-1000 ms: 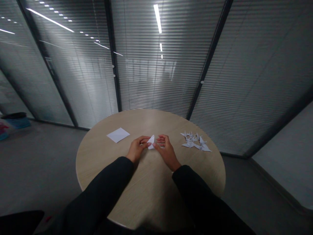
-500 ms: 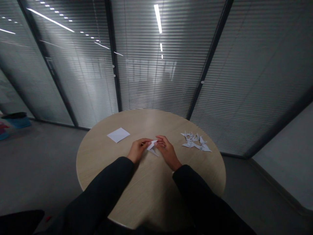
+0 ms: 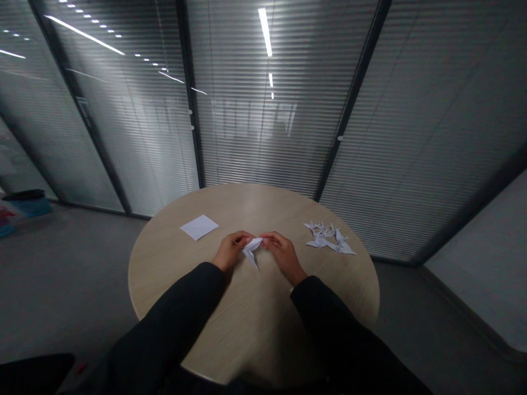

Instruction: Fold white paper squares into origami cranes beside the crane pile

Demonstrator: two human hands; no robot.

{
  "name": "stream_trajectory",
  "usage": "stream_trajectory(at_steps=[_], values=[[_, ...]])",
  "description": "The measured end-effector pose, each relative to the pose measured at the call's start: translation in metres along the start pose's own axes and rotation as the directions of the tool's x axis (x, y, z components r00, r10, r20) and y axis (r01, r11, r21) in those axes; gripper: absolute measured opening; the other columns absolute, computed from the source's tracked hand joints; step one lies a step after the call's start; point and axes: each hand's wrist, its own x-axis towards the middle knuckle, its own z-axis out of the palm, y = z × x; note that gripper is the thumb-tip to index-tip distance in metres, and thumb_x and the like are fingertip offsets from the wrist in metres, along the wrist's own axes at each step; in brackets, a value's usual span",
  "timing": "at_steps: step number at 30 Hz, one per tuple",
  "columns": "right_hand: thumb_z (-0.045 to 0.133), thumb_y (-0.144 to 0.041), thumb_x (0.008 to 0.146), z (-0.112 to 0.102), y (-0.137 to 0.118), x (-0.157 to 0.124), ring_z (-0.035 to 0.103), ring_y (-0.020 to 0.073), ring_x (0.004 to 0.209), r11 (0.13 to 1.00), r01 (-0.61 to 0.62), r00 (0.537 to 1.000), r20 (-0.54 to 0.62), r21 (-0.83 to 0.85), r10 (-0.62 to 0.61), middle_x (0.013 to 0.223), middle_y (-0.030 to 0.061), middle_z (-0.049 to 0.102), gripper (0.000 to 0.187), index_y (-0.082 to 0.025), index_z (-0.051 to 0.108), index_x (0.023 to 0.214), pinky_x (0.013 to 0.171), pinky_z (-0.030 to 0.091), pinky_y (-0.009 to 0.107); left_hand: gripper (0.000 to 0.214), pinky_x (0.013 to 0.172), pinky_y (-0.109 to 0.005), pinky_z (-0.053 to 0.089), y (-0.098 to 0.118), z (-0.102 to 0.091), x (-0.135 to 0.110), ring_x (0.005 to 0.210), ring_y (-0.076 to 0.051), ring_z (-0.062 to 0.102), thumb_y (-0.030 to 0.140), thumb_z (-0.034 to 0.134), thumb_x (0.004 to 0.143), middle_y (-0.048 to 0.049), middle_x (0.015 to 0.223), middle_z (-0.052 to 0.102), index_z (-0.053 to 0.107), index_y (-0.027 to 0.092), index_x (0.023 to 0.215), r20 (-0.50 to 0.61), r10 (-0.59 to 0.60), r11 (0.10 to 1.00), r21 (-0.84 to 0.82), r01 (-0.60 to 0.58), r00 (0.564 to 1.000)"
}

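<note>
Head view. A folded paper piece (image 3: 252, 248) is pinched from both sides. The grip of the left hand (image 3: 229, 252) is closed on its left edge and that of the right hand (image 3: 283, 254) on its right edge, with thumb and fingertips pressed onto the paper. The piece is held just above the desk (image 3: 247, 312), near the middle of the round top, with a narrow point directed downward and toward the wearer. Whether that point touches the wood cannot be told.

One second earlier the piece stood as an upright triangle between the hands, and the fingers of the right hand were spread. Now those fingers are curled in and the piece is turned point-down. Half a second earlier it was held flatter. The hands have been brought slightly closer together.

Both forearms are covered by dark sleeves (image 3: 185, 307). A flat sheet (image 3: 199, 226) of white paper lies on the desk to the left, well apart from the hands and unmoved. A heap of folded figures (image 3: 328, 237) lies to the right, near the right hand, likewise unchanged. Slatted blinds (image 3: 255, 137) are shown beyond the desk.
</note>
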Motion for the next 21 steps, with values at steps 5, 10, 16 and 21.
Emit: stream_trajectory(at_steps=[5,10,16,21], values=[[0.061,-0.034,0.077,0.001,-0.004,-0.002,0.066,0.0194,0.089,0.999,0.039,0.998,0.055,-0.017,-0.038,0.097,0.0048,0.07,0.023,-0.02,0.066,0.095,0.083,0.05,0.033,0.042,0.053,-0.023,0.031,-0.009,-0.002,0.006,0.054,-0.01,0.046,0.05,0.073,0.06,-0.0006,0.062,0.06,0.068,0.012,0.079,0.062,-0.176,0.962,-0.199,0.185,0.982],[0.064,-0.036,0.075,0.0,0.0,-0.001,0.065,0.0187,0.079,0.998,0.027,0.999,0.044,-0.062,-0.025,0.086,0.0032,0.07,0.019,-0.02,0.064,0.085,0.077,0.05,0.032,0.039,0.058,-0.025,0.034,-0.006,-0.002,0.002,0.059,-0.012,0.049,0.047,0.074,0.061,-0.0029,0.067,0.063,0.07,0.012,0.079,0.11,-0.191,0.956,-0.205,0.21,0.975],[0.063,-0.036,0.078,-0.001,0.002,0.0,0.064,0.018,0.079,0.998,0.032,0.998,0.06,-0.046,-0.029,0.083,0.0018,0.068,0.017,-0.021,0.063,0.085,0.077,0.049,0.031,0.039,0.06,-0.025,0.036,0.0,-0.002,0.002,0.064,-0.013,0.053,0.046,0.077,0.061,-0.0058,0.073,0.066,0.071,0.012,0.08,0.095,-0.172,0.953,-0.238,0.19,0.981],[0.061,-0.037,0.079,-0.003,0.0,0.0,0.063,0.0177,0.081,0.997,0.068,0.997,0.044,-0.031,-0.067,0.084,0.0012,0.066,0.017,-0.022,0.062,0.085,0.077,0.048,0.03,0.043,0.056,-0.022,0.034,0.004,-0.002,-0.001,0.06,-0.011,0.051,0.044,0.08,0.058,-0.0041,0.071,0.064,0.071,0.012,0.085,0.081,-0.207,0.924,-0.31,0.222,0.975]])
